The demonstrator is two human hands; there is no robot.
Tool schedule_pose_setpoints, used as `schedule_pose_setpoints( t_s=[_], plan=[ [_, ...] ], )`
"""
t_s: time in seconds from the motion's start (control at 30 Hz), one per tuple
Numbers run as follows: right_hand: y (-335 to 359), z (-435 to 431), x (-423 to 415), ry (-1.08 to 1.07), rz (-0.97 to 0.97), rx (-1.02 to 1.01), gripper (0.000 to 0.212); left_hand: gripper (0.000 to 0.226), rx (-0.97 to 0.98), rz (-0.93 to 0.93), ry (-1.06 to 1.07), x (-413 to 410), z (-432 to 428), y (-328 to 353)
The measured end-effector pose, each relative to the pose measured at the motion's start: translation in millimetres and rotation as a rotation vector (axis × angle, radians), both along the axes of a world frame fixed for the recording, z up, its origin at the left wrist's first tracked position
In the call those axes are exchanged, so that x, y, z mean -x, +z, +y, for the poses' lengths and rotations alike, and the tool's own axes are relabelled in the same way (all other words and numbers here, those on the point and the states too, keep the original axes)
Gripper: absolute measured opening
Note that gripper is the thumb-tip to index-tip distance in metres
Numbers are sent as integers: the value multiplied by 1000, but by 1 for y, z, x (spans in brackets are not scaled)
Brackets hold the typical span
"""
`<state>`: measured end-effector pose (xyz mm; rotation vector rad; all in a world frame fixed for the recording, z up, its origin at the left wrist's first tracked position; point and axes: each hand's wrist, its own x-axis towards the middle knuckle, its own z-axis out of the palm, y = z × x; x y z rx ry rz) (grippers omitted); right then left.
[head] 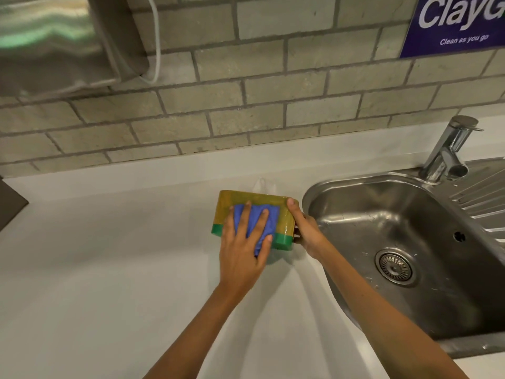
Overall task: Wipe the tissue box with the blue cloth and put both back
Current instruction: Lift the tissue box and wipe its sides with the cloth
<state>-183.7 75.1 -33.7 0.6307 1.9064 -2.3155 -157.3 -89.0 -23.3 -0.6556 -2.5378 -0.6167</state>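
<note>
A yellow tissue box (284, 214) with a green band along its lower edge stands on the white counter (109, 255), just left of the sink. A white tissue tip pokes up behind its top. My left hand (240, 247) lies flat on the box's near face with fingers spread, pressing the blue cloth (255, 222) against it. The cloth shows between and under my fingers. My right hand (306, 228) grips the box's right end, thumb on the top corner.
A steel sink (410, 242) with a drain and a chrome tap (448, 149) sits right of the box. A brick-tile wall runs behind, with a metal dispenser (54, 42) at top left and a blue sign (453, 23) at top right. A dark object edges the far left.
</note>
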Motion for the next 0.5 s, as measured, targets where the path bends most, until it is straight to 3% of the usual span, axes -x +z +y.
schedule_pose_setpoints(
  t_s=[0.17,0.3,0.37,0.5],
  plan=[
    [3,-7,-1,-24,-1,21,71,44,-132,-108,260,28,0,13],
    [5,-11,1,-40,-10,50,85,59,-23,-124,147,12,28,19],
    [4,-10,0,-31,-16,53,80,57,35,-61,46,4,28,12],
    [5,-7,-1,23,-30,44,88,52,-35,-27,21,9,20,10]
  ],
)
